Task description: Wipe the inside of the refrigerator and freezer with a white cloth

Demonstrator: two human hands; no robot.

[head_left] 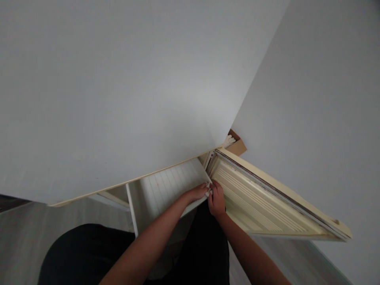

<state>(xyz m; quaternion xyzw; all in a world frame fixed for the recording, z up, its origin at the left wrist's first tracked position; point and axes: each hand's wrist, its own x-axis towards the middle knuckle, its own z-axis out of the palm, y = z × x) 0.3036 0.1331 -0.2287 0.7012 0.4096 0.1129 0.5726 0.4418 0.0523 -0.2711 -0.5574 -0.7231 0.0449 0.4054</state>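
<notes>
A white crumpled cloth [208, 193] is bunched between my two hands at the right front corner of a pulled-out white drawer [166, 186]. My left hand [196, 193] reaches across the drawer, its fingers closed on the cloth. On the other side of that corner, my right hand [216, 201] is closed on the cloth too, thumb side toward the left hand. The drawer has a ribbed bottom and nothing visible lies in it. My fingertips are partly hidden by the cloth and each other.
A cream fridge-like door [255, 198] with a ribbed inner panel stands open at the right. Behind its hinge is a cardboard box [238, 147] holding what looks like a white glove [229, 141]. The large cabinet top [133, 87] fills the upper view. My dark-trousered legs flank the drawer.
</notes>
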